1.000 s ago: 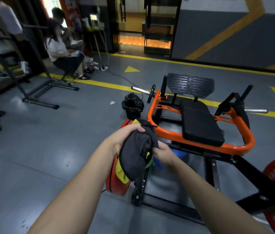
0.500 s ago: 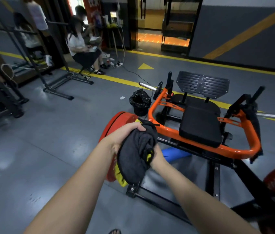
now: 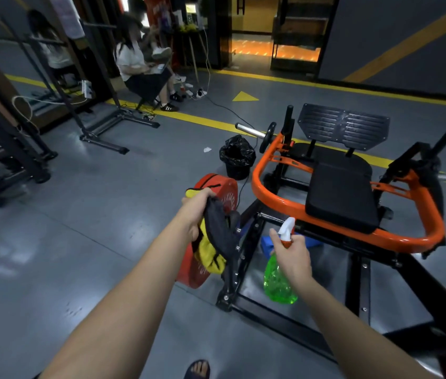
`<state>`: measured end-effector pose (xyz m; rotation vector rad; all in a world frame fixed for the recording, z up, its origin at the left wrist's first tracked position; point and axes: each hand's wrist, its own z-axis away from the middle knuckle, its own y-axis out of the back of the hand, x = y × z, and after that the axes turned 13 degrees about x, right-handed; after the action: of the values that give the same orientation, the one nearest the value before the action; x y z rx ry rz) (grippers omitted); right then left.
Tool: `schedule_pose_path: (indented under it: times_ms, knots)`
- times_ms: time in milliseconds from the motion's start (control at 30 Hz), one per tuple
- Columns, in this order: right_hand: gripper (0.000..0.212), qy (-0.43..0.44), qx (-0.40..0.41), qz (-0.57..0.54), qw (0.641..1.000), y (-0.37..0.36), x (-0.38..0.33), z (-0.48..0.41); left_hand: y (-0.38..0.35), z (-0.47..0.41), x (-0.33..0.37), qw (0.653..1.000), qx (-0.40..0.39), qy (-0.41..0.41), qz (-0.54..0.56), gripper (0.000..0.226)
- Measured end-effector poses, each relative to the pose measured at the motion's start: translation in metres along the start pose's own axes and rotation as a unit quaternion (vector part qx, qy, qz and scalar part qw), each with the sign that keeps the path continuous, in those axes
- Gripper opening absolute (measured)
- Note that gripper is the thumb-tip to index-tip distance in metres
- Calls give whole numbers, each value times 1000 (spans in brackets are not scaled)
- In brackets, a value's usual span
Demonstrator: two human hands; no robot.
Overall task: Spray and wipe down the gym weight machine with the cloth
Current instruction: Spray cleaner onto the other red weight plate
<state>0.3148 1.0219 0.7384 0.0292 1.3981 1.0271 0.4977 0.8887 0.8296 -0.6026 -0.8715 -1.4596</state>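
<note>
1. Placement: the weight machine (image 3: 279,201) is being faced from its near end. It is lying ahead and to the right of both hands, with its seat pad (image 3: 342,198) running away toward the slatted footplate (image 3: 343,127).
2. The right hand (image 3: 294,255) is being held nearer, just short of the orange frame's near bend. The left hand (image 3: 195,207) is being kept further left, in front of a red weight plate (image 3: 228,191).
3. The green spray bottle (image 3: 278,283) is being gripped round its neck by the right hand, with its white nozzle apparently being aimed at the machine.
4. The cloth (image 3: 217,231), dark with yellow, is being clutched in a bunch by the left hand and is hanging below it.
5. The bottle's fill level cannot be told. What is lying inside the black-bagged bin (image 3: 236,160) beyond the plate is not being shown.
</note>
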Motion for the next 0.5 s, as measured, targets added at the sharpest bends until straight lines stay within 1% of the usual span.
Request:
schedule_pose_path:
  times_ms: [33, 67, 133, 200, 233, 300, 333, 367, 500]
  knots:
    - [45, 1, -6, 2, 1000, -3, -2, 1, -1, -3, 0, 999, 28, -6, -14, 81]
    - [40, 1, -18, -3, 1000, -8, -5, 1, -3, -9, 0, 998, 50, -15, -34, 87]
    - [30, -17, -70, -28, 997, -16, -17, 4, -5, -16, 1, 997, 56, -17, -57, 88]
    - [23, -29, -119, -42, 992, -24, -29, 7, -7, -17, 4, 998, 38, -6, -56, 82]
    - [24, -16, -128, -38, 991, -26, -35, 9, -8, -18, 4, 998, 31, -4, -48, 79]
    - [40, 1, -130, -17, 991, -34, -42, 12, -9, -22, 3, 999, 18, -1, -46, 74]
    - [49, -1, -131, -9, 991, -37, -43, 11, -9, -25, 3, 998, 16, -8, -58, 70]
    - [52, -8, -133, -10, 991, -40, -43, 10, -8, -28, 2, 997, 21, -20, -76, 68]
    - [37, -48, -116, -17, 992, -42, -43, 5, -2, -45, 2, 992, 48, -65, -94, 66]
